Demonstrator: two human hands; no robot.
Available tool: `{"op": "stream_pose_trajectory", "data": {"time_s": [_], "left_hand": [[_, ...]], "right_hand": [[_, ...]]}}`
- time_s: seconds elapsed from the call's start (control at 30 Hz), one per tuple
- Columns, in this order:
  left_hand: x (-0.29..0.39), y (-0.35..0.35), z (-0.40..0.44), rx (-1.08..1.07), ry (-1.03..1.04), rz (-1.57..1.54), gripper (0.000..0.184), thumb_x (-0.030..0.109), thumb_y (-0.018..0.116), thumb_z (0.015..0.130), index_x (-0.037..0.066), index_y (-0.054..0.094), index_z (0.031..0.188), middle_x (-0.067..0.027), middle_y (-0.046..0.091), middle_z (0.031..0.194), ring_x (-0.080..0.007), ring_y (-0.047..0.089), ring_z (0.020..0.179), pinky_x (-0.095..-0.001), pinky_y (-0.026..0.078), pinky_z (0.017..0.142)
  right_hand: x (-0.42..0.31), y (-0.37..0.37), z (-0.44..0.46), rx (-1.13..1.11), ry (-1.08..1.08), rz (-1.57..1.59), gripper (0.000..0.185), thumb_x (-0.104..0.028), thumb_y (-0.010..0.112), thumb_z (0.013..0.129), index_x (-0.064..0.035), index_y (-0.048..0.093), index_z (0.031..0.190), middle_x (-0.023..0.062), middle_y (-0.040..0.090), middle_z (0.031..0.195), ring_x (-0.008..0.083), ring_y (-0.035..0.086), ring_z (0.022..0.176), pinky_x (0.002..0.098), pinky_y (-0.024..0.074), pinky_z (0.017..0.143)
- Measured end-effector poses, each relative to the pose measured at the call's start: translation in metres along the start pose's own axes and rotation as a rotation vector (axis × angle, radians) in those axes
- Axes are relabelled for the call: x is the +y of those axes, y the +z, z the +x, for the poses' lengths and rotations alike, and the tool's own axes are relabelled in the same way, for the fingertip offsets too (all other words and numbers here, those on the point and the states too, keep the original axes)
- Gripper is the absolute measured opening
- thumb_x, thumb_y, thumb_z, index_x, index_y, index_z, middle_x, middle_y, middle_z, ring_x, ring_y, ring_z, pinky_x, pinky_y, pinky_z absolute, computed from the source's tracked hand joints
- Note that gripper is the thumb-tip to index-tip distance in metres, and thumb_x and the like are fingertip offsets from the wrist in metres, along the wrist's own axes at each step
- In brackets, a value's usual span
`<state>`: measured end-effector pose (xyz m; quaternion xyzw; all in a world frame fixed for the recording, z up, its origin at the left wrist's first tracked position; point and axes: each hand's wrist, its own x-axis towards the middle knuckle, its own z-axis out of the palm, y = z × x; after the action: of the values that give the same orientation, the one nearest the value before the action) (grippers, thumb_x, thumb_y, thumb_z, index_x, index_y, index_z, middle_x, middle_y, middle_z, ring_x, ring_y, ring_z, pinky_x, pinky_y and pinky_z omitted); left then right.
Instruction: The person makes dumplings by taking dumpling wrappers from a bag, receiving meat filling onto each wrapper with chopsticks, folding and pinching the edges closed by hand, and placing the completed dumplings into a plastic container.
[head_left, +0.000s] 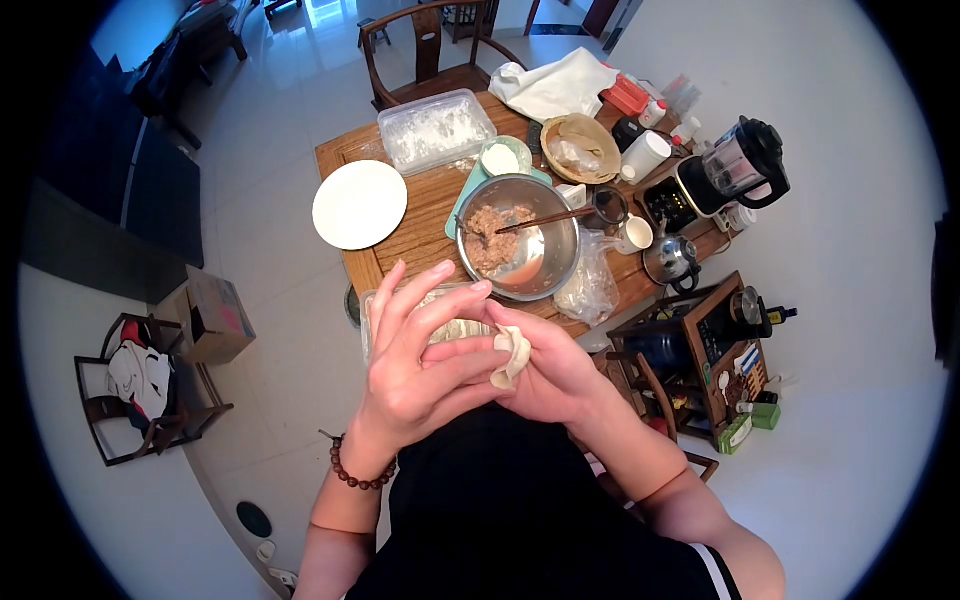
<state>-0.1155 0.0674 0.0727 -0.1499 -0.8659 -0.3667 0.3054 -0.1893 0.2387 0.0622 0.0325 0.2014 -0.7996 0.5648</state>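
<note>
Between my two hands, in front of my chest, is a folded piece of pale dough [512, 358]. My right hand [548, 365] holds it against the palm and fingers. My left hand [415, 365], with a beaded bracelet at the wrist, has its upper fingers spread while its lower fingers press at the dough. Just beyond them stands a metal bowl [562, 262] of minced filling [490, 240], with chopsticks [545, 221] resting in it. A plastic container [368, 325] is partly hidden behind my left hand.
A white plate [360, 205] lies at the table's left edge. Behind are a floured plastic tray [436, 130], a small bowl of white powder [502, 158] and a basket [580, 148]. To the right stand a cup [636, 234], a kettle [670, 262] and a blender [740, 165].
</note>
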Motion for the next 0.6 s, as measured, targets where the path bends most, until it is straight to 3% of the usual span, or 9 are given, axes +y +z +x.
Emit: {"op": "stream_pose_trajectory", "data": {"time_s": [0.27, 0.47, 0.6], "left_hand": [[0.001, 0.005, -0.004, 0.094, -0.059, -0.043, 0.024, 0.028, 0.089, 0.065, 0.018, 0.081, 0.086, -0.0064, 0.071, 0.123, -0.0353, 0.057, 0.129, -0.0623, 0.032, 0.114], [-0.009, 0.009, -0.014, 0.077, -0.016, -0.105, 0.019, 0.02, 0.089, 0.066, 0.016, 0.08, 0.082, -0.0022, 0.073, 0.116, -0.0339, 0.058, 0.128, -0.0654, 0.027, 0.116], [-0.006, 0.01, -0.012, 0.112, -0.06, -0.099, 0.019, 0.021, 0.089, 0.066, 0.016, 0.08, 0.082, -0.001, 0.073, 0.117, -0.0354, 0.056, 0.13, -0.0673, 0.024, 0.117]], "right_hand": [[0.006, -0.002, 0.005, -0.024, -0.022, 0.002, 0.043, -0.03, 0.028, 0.113, -0.0076, 0.043, 0.147, 0.0172, 0.06, 0.133, 0.0239, 0.066, 0.115, 0.0352, 0.0591, 0.092], [0.01, -0.007, 0.007, -0.074, -0.095, -0.018, 0.045, -0.03, 0.026, 0.114, -0.0058, 0.042, 0.148, 0.0176, 0.06, 0.133, 0.022, 0.065, 0.118, 0.0342, 0.0568, 0.092], [0.013, 0.005, 0.005, 0.009, -0.174, -0.087, 0.047, -0.03, 0.024, 0.114, -0.0029, 0.039, 0.149, 0.022, 0.059, 0.136, 0.0259, 0.064, 0.12, 0.0348, 0.0551, 0.096]]}}
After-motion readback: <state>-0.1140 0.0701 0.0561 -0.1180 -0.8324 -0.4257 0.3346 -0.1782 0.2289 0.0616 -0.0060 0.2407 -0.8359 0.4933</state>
